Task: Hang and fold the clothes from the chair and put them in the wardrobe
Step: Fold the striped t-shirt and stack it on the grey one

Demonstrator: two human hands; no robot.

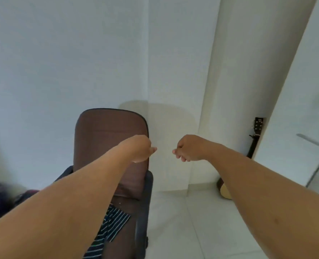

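— Brown chair (110, 139) carrying a striped garment (110, 223) on its seat, lying untouched?

— Yes. Left hand (140, 149) and right hand (185, 149) hovering clenched, grasping nothing visible. Probably between garments; next, reaching down, gripping the stripes. Wardrobe (295, 109) standing right.

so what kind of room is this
Probably a bedroom or home study: a brown office chair with a striped garment on its seat, a guitar leaning in the corner, and what looks like a white wardrobe door on the right.

Home bedroom, brown chair (110, 135), guitar (255, 139), white wardrobe door (295, 109)
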